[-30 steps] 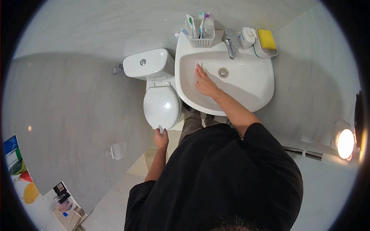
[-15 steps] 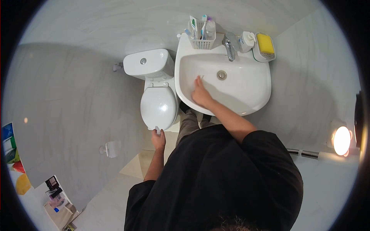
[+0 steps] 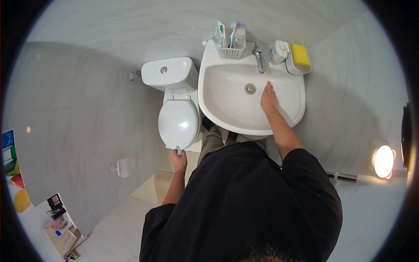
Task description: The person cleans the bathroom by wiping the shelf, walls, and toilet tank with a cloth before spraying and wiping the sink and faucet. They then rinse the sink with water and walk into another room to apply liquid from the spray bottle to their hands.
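Observation:
My right hand (image 3: 269, 99) is over the right half of the white sink (image 3: 227, 102), palm down, fingers stretched out towards the tap (image 3: 260, 61). Whether it touches the basin I cannot tell. The metal drain (image 3: 250, 88) lies just left of its fingers. At the front of the closed toilet lid (image 3: 179, 122), my left hand (image 3: 179, 161) is closed around a small white object (image 3: 179, 150); its lower part is hidden in the fingers.
Behind the sink stand a basket (image 3: 230, 53) with toothbrushes and a tube, a white pump bottle (image 3: 279, 52), and a holder with a yellow sponge (image 3: 300, 55). A paper holder (image 3: 125, 167) is on the left wall. A bright lamp (image 3: 384, 161) is at right.
My right hand has moved from the left part of the basin to the right part. My left hand keeps its grip on the white object near the toilet's front edge.

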Motion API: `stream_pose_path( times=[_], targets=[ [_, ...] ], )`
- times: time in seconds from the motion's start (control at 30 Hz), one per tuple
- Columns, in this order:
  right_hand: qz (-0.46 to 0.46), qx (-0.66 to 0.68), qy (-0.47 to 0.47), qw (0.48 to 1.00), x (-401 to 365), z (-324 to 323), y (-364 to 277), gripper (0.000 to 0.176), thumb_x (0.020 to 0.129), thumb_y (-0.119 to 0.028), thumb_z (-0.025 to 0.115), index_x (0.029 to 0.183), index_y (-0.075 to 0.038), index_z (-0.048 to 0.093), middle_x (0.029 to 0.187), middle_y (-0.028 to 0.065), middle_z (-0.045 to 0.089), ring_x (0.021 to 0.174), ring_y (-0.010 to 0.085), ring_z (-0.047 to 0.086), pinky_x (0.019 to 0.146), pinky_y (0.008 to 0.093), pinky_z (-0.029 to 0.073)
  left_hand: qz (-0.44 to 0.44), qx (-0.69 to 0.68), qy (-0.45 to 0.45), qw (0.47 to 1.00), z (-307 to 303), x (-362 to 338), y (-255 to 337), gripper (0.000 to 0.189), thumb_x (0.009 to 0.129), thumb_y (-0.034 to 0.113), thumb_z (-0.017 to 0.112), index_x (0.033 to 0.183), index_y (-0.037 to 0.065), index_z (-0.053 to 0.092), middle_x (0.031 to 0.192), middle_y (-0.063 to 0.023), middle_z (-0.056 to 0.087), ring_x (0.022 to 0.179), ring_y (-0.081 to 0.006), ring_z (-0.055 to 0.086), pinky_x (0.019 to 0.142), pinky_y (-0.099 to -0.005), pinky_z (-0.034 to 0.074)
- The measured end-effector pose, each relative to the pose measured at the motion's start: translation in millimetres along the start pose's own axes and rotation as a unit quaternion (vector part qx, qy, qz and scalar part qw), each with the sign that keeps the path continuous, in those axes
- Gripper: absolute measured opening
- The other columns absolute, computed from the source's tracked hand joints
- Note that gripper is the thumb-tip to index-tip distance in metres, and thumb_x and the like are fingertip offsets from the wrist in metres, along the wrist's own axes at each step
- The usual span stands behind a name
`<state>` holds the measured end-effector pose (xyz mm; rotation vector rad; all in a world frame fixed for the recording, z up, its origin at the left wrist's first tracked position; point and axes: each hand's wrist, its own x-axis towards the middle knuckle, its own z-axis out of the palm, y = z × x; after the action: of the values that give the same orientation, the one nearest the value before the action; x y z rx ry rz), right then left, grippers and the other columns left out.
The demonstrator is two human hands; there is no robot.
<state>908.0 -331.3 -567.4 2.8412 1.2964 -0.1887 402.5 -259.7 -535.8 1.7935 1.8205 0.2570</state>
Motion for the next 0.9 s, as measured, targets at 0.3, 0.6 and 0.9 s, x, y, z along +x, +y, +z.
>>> stream_pose_path(
  times=[0.3, 0.6, 0.9],
  targets=[
    [-0.165, 0.124, -0.002, 0.978, 48, 18, 4, 0.045, 0.092, -0.002, 0.046, 0.137, 0.006, 0.044, 0.152, 0.0156, 0.035, 0.14, 0.0276, 0.036, 0.115, 0.0335, 0.035, -0.008, -0.009, 0.003, 1.0, -6, 2, 1, 0.035, 0.088, 0.023, 0.067, 0.108, -0.004, 0.059, 0.094, -0.0281, 0.068, 0.09, -0.0413, 0.069, 0.078, -0.0463, 0.053],
    [-0.128, 0.088, -0.067, 0.986, -13, 3, -11, 0.041, 0.092, -0.004, 0.046, 0.13, 0.008, 0.051, 0.139, 0.0213, 0.05, 0.128, 0.0329, 0.05, 0.104, 0.038, 0.046, 0.006, 0.0, 0.013, 1.0, -4, 6, 15, 0.039, 0.087, 0.025, 0.068, 0.109, -0.006, 0.059, 0.096, -0.0288, 0.068, 0.092, -0.043, 0.068, 0.08, -0.047, 0.053],
    [0.018, 0.15, 0.097, 0.984, 11, -50, 45, 0.016, 0.083, 0.0, 0.055, 0.091, 0.001, 0.069, 0.103, 0.0243, 0.064, 0.094, 0.0392, 0.064, 0.085, 0.0474, 0.051, -0.012, -0.021, -0.019, 1.0, 12, 7, 10, 0.039, 0.088, 0.024, 0.068, 0.109, -0.007, 0.059, 0.096, -0.0284, 0.068, 0.092, -0.0428, 0.068, 0.079, -0.0469, 0.052]
  ],
)
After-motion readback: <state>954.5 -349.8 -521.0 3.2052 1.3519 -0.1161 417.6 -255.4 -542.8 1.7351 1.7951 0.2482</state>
